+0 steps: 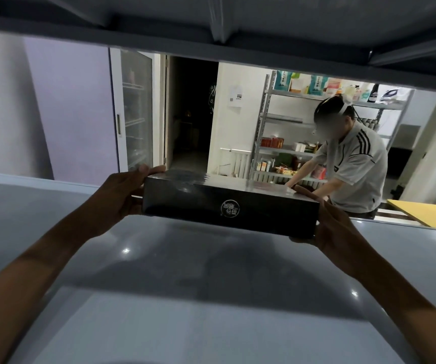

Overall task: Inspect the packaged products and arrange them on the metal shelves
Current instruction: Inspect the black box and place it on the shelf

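A flat black box wrapped in clear film, with a round white logo on its near side, is held between both my hands above the grey metal shelf. My left hand grips its left end, thumb over the top edge. My right hand grips the right end, fingers curled under the bottom corner. The box is tilted slightly, right end lower and nearer. I cannot tell whether its underside touches the shelf.
The underside of the upper shelf hangs close overhead. Beyond the shelf's far edge, another person bends over a stocked metal rack. A glass-door cabinet stands at the left and a yellow board lies at the right.
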